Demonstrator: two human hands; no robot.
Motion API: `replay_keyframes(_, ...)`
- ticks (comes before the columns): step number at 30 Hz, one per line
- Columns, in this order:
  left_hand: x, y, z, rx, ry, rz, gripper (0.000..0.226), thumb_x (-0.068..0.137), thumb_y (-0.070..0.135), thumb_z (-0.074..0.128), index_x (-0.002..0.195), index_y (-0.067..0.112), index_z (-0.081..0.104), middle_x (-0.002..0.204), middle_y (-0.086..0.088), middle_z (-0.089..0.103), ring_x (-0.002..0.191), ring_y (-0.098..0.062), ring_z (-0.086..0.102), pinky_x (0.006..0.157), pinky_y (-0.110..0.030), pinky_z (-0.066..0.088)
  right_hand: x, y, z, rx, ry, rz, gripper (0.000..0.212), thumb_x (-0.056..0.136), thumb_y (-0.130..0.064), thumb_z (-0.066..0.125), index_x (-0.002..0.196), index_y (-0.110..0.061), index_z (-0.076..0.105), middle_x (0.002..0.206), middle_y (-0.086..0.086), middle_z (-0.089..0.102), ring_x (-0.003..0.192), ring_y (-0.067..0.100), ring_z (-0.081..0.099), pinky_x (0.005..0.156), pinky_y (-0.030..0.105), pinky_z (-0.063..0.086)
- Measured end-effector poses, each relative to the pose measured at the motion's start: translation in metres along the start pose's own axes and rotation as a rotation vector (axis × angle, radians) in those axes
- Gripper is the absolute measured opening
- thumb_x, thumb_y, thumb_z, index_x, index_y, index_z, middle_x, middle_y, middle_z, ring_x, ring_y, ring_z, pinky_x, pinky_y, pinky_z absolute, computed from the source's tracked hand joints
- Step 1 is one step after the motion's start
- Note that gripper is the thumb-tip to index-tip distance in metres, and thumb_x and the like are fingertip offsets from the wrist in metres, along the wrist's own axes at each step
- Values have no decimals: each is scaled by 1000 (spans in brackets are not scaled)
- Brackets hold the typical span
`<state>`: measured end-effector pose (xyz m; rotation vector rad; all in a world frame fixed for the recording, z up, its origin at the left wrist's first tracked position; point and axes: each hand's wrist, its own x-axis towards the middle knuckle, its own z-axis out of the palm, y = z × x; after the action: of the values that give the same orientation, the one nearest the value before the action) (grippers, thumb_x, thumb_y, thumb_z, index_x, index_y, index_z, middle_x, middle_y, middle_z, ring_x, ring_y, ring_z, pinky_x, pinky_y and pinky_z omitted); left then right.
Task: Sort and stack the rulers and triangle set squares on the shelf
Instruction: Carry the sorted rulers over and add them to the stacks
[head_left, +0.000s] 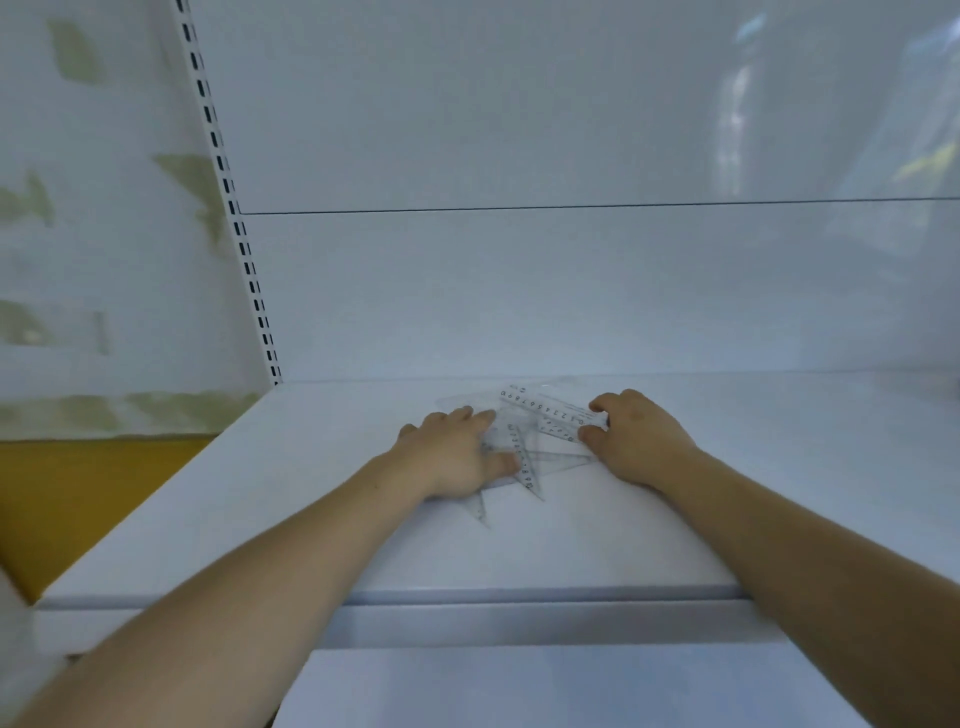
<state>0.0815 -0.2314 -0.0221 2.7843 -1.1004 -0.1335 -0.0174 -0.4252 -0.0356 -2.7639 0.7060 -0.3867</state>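
Setting: white metal shelf (363, 519) with a plain back panel (519, 291) and a slotted upright (234, 208) at its left corner.
Pile: clear plastic pieces lie jumbled and overlapping on the shelf, towards the back, between the two hands.
Straight ruler (545, 408): on top at the rear of the pile, its long axis running from back-left to front-right, near end at the right hand.
Triangle set squares (524, 462): under and in front of the ruler, points aimed at the shelf's front edge; how many, I cannot tell.
Left hand (457, 452): fingers fairly straight, lying flat on the set squares.
Right hand (634, 436): fingers curled, thumb and forefinger pinching the ruler's near end.
Likely step: drawing the ruler free rightwards along its length while the left hand pins the triangles.
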Motion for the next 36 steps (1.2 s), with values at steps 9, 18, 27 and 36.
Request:
replay_keyframes(9,9,-5,-6,-318,114,-143,60,83,37,64,137,22,42,129,-6,52,117,-26,50,101,-38,40,1,6,0,34,5,-31,49,94,-41,45,139,-21,42,131,6,43,120,24,47,99,34,40)
replay_keyframes(18,-13,-9,-17,-862,373,-152,14,91,12,52,82,19,61,81,4,61,63,-8,56,54,-22,40,1,3,-5,128,51,-69,46,96,-46,41,140,-34,39,120,3,49,112,23,52,92,34,42)
replay_keyframes(27,-37,-8,-22,-1047,432,-43,46,94,3,29,123,37,42,86,-6,59,61,-17,62,53,-25,47,-19,-13,-44,139,237,-92,46,94,-41,49,138,-27,44,114,6,50,97,24,56,82,35,47)
replay_keyframes(36,-47,34,-14,-933,330,221,64,79,10,70,132,27,39,86,2,48,71,-7,49,65,-19,38,-107,9,-64,93,397,109,46,91,-43,53,135,-31,47,104,-6,47,84,12,47,74,27,39)
